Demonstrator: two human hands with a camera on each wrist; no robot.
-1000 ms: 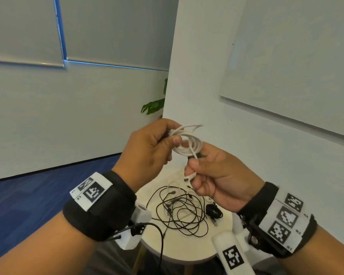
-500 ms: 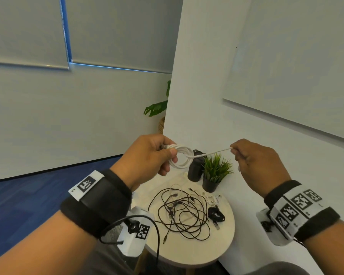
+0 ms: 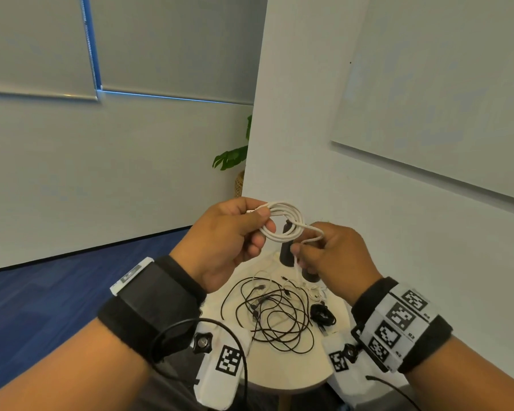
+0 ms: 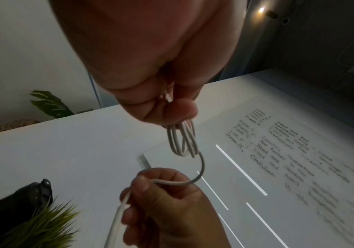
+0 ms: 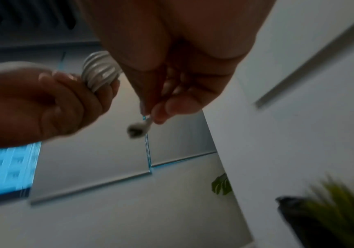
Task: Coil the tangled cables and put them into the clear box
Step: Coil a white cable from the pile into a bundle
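Half a second ago the right hand [image 3: 336,250] had the loose end drawn out straight to the side; now it has come back in beside the left hand [image 3: 226,241], and the white cable [image 3: 282,221] between them curves slackly. Fingers and thumb of the left hand are curled round one side of the coil, which already counts several neat turns, while the right pinches the free tail just below the coil, the plug end hanging from its fingertips. By the look of it this cable is nearly coiled, with only that short tail left to wrap or tuck. Much remains: directly under the coil, on the round table [image 3: 294,378], a tangle of black cables [image 3: 273,315] lies spread out, with a small black bundle [image 3: 324,314] just to its right and thin white cords [image 3: 315,292] behind it. No clear box shows in any view, so I cannot tell where the coil is to go. Beyond the tangle stand a dark pot [image 3: 287,253] and a small green plant [image 4: 42,224], which crowd the table's far edge.
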